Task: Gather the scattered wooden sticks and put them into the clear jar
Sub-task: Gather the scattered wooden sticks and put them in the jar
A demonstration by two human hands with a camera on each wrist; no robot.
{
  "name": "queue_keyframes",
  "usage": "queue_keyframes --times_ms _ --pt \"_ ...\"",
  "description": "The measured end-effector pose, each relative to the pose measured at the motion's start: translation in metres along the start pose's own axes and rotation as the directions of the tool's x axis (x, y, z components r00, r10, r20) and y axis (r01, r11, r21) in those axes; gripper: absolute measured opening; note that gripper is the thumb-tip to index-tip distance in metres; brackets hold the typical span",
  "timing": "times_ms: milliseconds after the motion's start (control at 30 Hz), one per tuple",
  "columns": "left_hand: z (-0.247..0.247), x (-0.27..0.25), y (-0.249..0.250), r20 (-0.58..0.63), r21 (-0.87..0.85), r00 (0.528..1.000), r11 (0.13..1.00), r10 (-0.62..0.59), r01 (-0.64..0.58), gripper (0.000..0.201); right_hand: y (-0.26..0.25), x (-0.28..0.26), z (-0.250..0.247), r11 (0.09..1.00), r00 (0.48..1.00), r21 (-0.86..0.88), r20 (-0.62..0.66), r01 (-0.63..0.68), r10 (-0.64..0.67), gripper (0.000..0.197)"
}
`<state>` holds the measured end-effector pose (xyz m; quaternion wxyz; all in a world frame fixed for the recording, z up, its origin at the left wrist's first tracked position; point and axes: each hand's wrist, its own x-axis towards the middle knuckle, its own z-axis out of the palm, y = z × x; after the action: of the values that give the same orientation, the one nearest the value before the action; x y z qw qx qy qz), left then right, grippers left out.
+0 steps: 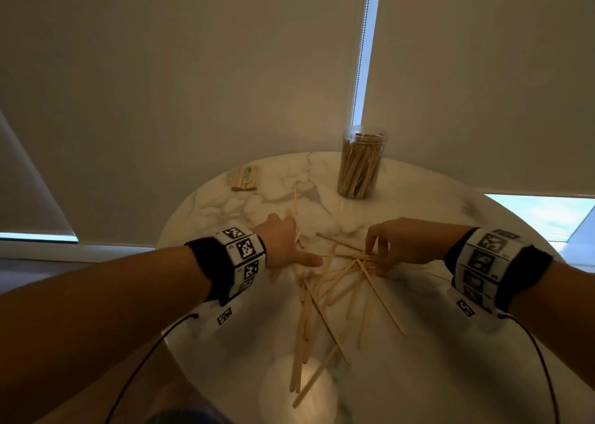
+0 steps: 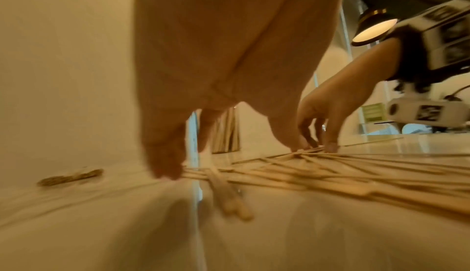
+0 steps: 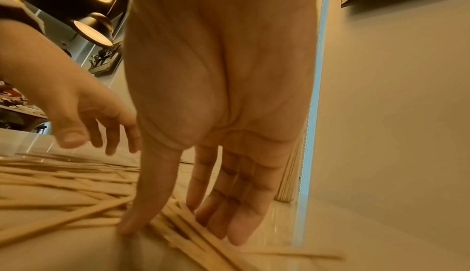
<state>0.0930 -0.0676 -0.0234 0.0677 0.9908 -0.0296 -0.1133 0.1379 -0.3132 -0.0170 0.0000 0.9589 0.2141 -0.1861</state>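
Note:
Several thin wooden sticks lie criss-crossed in a loose pile in the middle of the round marble table. The clear jar stands upright at the back, lidless and packed with sticks. My left hand is at the pile's left end, its fingers pointing down and touching sticks, the thumb spread out. My right hand is at the pile's right end. Its thumb and straight fingers press down either side of a few sticks. Neither hand has lifted anything.
A banded bundle of sticks lies at the back left of the table, left of the jar. One stray stick points from the pile toward the back. Roller blinds hang close behind the table's far edge. Cables trail from both wristbands.

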Motion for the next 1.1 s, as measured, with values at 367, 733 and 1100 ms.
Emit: queue_keyframes --times_ms 367,733,1100 --pt "0.019 -0.043 0.009 0.017 0.068 1.000 0.997 -0.021 0.020 0.066 -0.029 -0.030 0.015 0.995 0.995 0.022 -0.025 -0.096 0.096 0.073" --pt "0.018 -0.020 0.032 -0.007 0.016 1.000 1.000 0.000 0.000 0.036 -0.052 -0.027 0.022 0.991 0.984 0.051 -0.116 -0.127 0.133 0.028" --pt "0.013 -0.006 0.047 -0.055 0.031 0.997 0.998 -0.057 0.059 0.036 -0.060 -0.022 0.028 0.992 0.974 0.011 -0.191 -0.123 0.123 0.039"
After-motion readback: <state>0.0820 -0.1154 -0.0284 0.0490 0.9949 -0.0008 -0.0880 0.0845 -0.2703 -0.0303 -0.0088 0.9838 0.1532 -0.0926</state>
